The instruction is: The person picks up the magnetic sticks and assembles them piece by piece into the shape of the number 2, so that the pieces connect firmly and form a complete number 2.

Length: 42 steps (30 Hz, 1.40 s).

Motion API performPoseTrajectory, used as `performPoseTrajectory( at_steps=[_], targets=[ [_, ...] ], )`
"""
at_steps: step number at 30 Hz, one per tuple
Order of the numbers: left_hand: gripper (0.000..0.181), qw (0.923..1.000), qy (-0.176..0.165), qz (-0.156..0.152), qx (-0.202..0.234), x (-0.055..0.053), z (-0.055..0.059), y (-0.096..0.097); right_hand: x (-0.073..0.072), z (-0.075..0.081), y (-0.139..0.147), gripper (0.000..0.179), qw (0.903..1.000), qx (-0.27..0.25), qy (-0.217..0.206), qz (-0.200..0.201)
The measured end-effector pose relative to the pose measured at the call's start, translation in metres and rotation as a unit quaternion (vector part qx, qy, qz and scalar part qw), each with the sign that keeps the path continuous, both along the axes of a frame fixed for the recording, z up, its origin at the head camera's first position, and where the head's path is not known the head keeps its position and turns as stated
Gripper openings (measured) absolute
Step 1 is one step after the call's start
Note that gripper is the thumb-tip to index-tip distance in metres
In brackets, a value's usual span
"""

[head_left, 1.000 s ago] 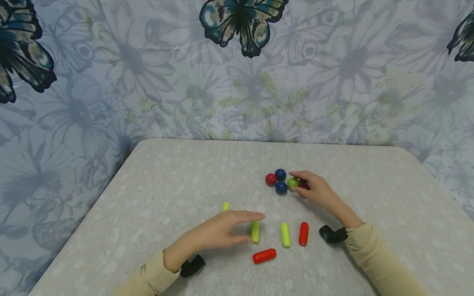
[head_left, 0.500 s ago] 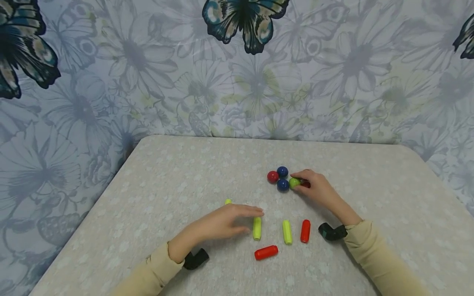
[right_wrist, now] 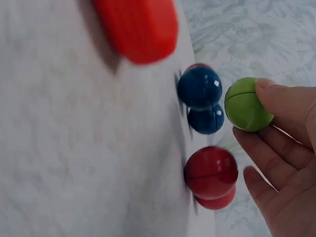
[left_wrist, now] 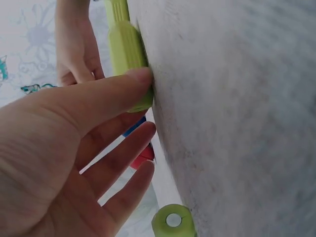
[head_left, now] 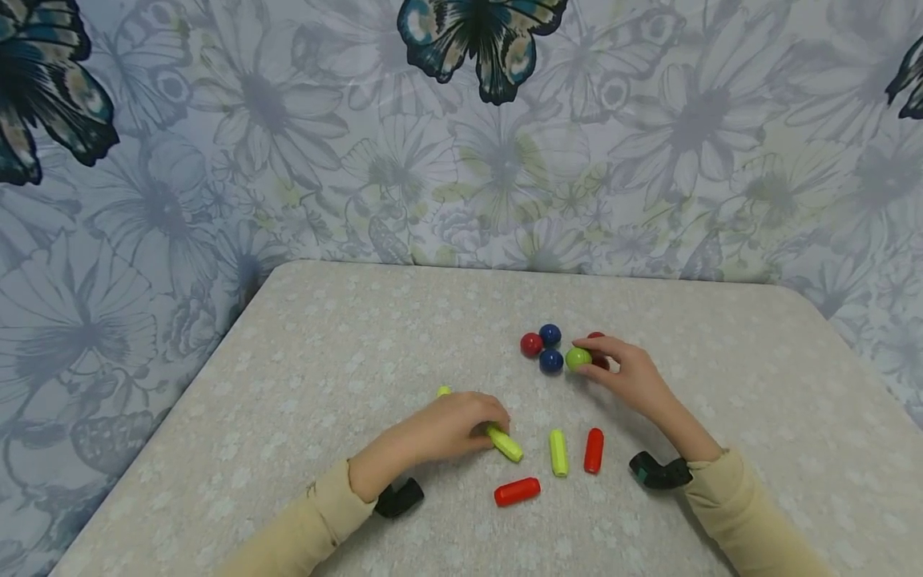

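Note:
My left hand (head_left: pixel 447 429) pinches a yellow-green long bead (head_left: pixel 506 445) between thumb and fingers; in the left wrist view the thumb presses on the near end of this ribbed bead (left_wrist: pixel 127 47). Farther back, my right hand (head_left: pixel 634 377) holds a green ball (right_wrist: pixel 247 103) with its fingertips. The right wrist view shows that ball raised off the table, apart from the others. Below the right hand lie two red balls (right_wrist: pixel 211 172), partly hidden in the head view. Two blue balls (head_left: pixel 551 361) and another red ball (head_left: pixel 531 344) sit clustered just left of the green one.
Another yellow-green bead (head_left: pixel 558 453) and a red bead (head_left: pixel 594 450) lie between the forearms. A second red bead (head_left: pixel 517 491) lies nearer the front. One more yellow-green bead (head_left: pixel 444 391) peeks out behind the left hand. A patterned wall (head_left: pixel 324 160) borders the table (head_left: pixel 346 320).
My left fingers have closed on the yellow-green bead, which now lies at a slant. The right hand has drawn the green ball slightly rightward, off the blue ball, and red balls show behind it.

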<state>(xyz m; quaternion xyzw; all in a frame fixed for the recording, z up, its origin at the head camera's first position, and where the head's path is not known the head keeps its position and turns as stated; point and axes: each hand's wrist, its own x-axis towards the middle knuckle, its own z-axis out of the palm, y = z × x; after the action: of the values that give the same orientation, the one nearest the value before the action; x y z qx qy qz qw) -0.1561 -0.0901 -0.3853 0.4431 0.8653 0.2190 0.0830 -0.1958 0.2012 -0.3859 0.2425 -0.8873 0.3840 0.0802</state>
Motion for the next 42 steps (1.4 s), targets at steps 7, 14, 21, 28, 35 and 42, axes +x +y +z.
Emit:
performPoseTrajectory(
  at_steps=[7,14,21,28,35,42],
  targets=[
    [0.015,0.9918,-0.045,0.089,0.079,-0.008,0.000,0.002,0.014,0.007,-0.009,0.034,0.9904,-0.083,-0.108,0.024],
    [0.017,0.9622,-0.080,0.176,0.192,-0.015,-0.001,0.002,0.021,0.005,-0.024,0.035,0.9684,-0.144,-0.202,0.027],
    [0.018,0.9553,-0.079,0.182,0.219,-0.016,-0.002,0.005,0.025,0.001,-0.031,0.035,0.9575,-0.164,-0.234,0.036],
    [0.019,0.9537,-0.086,0.173,0.231,-0.018,-0.005,0.009,0.026,-0.004,-0.033,0.038,0.9517,-0.166,-0.254,0.047],
    [0.020,0.9528,-0.087,0.160,0.243,-0.017,-0.006,0.014,0.025,-0.008,-0.035,0.042,0.9617,-0.125,-0.227,0.089],
    [0.020,0.9549,-0.096,0.142,0.243,-0.015,-0.007,0.019,0.028,-0.010,-0.038,0.032,0.9717,-0.089,-0.200,0.088]
  ],
)
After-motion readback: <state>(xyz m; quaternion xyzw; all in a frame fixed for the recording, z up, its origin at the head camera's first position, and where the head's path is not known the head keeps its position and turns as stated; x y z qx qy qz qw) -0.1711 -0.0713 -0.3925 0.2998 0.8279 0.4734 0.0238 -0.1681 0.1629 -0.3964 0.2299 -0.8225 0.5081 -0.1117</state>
